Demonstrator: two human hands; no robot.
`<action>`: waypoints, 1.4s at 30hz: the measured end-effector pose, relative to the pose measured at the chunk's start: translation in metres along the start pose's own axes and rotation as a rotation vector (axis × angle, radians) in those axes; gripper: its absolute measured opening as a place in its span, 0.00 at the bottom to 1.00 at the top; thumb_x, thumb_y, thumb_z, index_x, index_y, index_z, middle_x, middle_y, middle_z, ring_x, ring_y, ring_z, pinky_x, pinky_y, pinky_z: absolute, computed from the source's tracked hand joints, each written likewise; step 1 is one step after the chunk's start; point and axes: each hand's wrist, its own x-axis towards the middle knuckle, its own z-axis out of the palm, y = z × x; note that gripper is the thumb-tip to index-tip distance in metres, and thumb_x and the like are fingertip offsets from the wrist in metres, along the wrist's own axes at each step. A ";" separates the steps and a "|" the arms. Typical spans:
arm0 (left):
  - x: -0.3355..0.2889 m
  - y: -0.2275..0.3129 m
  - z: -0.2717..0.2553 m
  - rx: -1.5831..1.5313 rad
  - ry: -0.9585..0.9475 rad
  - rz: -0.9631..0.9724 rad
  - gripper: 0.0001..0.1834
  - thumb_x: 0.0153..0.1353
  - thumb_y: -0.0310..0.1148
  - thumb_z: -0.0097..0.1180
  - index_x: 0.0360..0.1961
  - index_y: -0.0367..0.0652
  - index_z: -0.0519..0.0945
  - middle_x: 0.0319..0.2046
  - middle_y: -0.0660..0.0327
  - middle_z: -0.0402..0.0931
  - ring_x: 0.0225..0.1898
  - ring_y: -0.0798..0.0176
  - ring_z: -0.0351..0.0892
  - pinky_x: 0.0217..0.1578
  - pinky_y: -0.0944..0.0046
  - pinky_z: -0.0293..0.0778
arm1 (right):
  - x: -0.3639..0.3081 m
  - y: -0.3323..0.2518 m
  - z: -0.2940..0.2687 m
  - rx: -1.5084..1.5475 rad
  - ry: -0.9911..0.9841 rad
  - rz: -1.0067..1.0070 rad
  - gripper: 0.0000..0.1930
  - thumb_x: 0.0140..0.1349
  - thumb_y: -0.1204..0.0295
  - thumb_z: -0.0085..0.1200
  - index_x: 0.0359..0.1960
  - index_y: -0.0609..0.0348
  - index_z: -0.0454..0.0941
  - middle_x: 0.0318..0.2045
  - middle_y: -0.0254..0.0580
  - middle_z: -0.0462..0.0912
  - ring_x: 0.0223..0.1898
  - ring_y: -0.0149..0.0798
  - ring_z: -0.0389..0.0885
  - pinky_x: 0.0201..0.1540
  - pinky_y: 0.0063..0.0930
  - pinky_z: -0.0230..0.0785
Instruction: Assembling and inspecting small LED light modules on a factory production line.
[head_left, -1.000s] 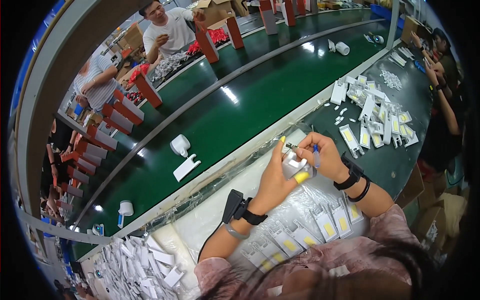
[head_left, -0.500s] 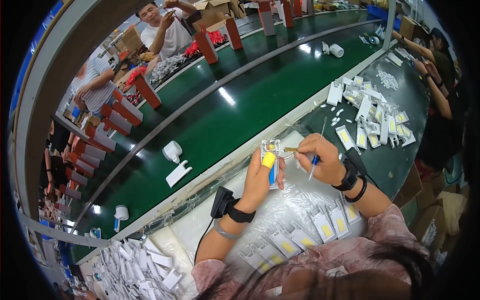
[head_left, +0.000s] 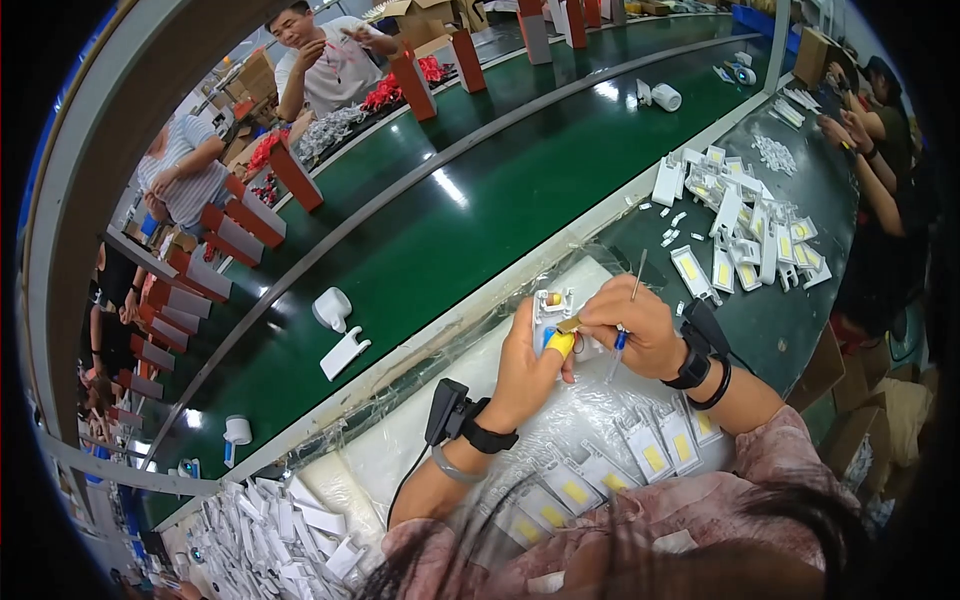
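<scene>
My left hand [head_left: 527, 368] grips a small white plastic housing [head_left: 550, 312] and holds it upright over a white padded mat [head_left: 420, 440]. A yellow cot covers the thumb. My right hand [head_left: 630, 325] pinches a thin blue-handled tool [head_left: 628, 315] and presses its fingertips against the housing's right side, where a small brass-coloured part shows. Both wrists wear black bands. Along the mat's near edge lies a row of white parts with yellow squares [head_left: 610, 465].
A green conveyor belt [head_left: 480, 190] runs past beyond the mat, carrying white housings [head_left: 338, 330]. A heap of white parts [head_left: 745, 220] lies to the right, another pile [head_left: 270, 525] at lower left. Other people work across the belt and at far right.
My left hand has turned and raised the housing, moving it left and then back to the middle. My right hand stayed on it with the tool. The white housings on the belt shifted left.
</scene>
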 end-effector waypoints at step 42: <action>-0.010 -0.014 0.010 0.093 -0.001 0.177 0.24 0.58 0.20 0.41 0.58 0.33 0.63 0.36 0.57 0.74 0.33 0.69 0.74 0.28 0.69 0.76 | -0.005 -0.001 -0.001 -0.035 0.000 -0.027 0.12 0.46 0.78 0.67 0.33 0.51 0.84 0.32 0.31 0.81 0.37 0.39 0.75 0.45 0.34 0.66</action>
